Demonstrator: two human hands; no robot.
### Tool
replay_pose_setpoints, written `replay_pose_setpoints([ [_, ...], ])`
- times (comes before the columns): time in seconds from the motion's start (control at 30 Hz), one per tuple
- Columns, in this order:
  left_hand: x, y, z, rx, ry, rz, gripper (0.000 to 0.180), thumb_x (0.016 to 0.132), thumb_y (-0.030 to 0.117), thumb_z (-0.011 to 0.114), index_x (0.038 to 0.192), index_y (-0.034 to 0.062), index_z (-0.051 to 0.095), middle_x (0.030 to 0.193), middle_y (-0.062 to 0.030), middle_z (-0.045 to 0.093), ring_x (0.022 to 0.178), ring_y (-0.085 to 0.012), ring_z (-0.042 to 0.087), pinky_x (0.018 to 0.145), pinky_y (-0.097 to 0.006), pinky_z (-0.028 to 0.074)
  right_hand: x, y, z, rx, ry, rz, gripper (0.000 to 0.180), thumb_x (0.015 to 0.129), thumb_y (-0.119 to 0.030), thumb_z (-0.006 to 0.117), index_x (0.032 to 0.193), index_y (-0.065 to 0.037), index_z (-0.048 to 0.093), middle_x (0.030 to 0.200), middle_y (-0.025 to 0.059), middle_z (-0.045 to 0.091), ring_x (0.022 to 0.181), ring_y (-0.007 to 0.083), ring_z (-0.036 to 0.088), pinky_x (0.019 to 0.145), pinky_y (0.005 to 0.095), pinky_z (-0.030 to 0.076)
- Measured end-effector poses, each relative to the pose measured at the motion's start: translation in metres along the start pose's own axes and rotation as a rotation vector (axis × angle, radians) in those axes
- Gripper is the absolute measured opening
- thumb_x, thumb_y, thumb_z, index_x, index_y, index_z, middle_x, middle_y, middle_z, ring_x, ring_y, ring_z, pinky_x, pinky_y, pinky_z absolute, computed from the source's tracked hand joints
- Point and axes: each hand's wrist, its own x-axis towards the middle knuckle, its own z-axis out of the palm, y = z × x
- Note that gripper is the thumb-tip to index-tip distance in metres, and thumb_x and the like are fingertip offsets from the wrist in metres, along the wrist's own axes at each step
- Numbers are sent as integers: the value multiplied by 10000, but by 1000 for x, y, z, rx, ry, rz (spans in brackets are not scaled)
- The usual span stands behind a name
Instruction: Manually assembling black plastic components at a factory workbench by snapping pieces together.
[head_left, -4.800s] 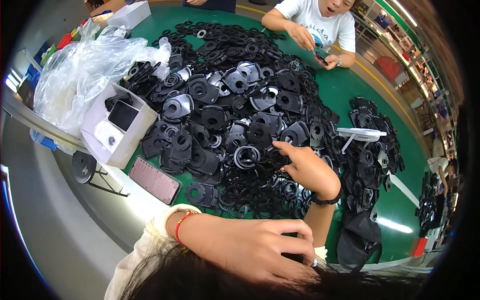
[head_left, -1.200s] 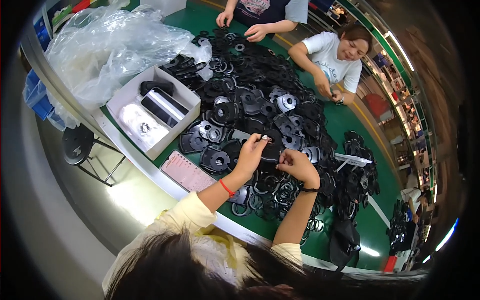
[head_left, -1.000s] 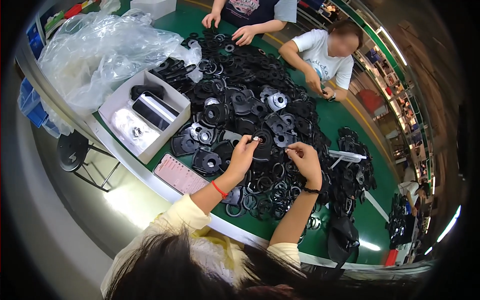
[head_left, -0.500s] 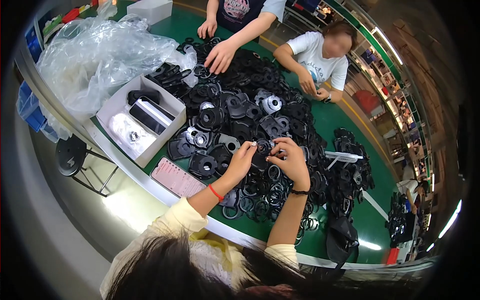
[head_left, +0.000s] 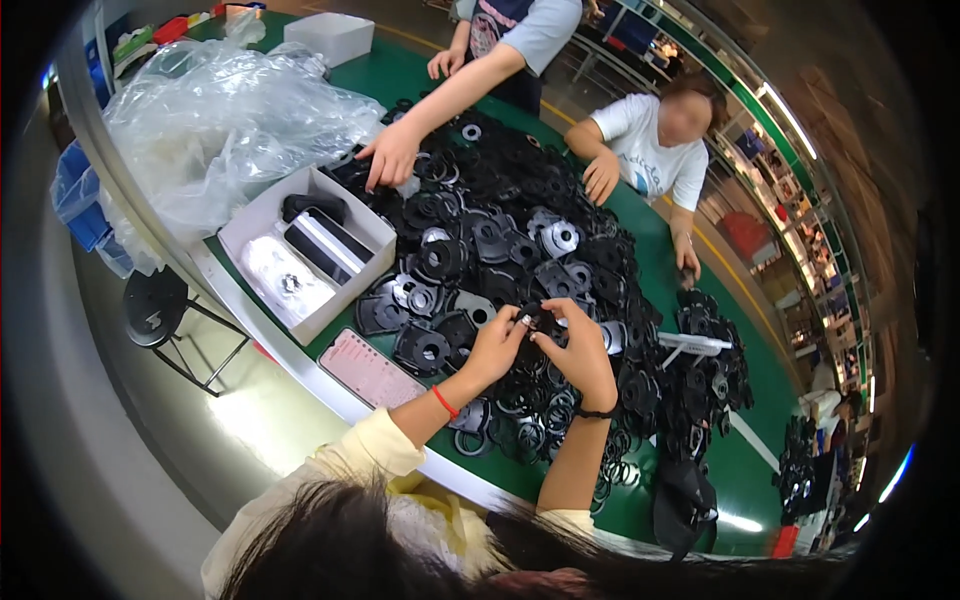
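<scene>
My left hand and my right hand come close together over the near side of a big heap of black plastic parts. Between their fingertips is a small black round part, mostly covered by the fingers. Both hands are closed on it, thumbs and index fingers pinching. Below my wrists lie many loose black rings. A phone with a lit pinkish screen rests beside my left forearm.
A white box with a dark cylinder stands left, near clear plastic bags. Across the green table, one co-worker's hand reaches into the heap; another's hand is at a smaller pile. A white bracket-like piece lies right.
My hands have drawn closer together around the black part. The far co-worker's hand has moved left across the heap. The other co-worker's hands have parted, one reaching the smaller pile.
</scene>
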Motion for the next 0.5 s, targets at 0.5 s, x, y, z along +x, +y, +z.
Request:
replay_pose_setpoints([
  [0.5,-8,14,3,82,-100,58,187,932,181,499,1004,14,544,664,-66,530,583,-113,460,547,-277,377,3,25,4,187,9,209,130,825,-99,632,877,16,664,698,38,640,609,67,557,556,216,419],
])
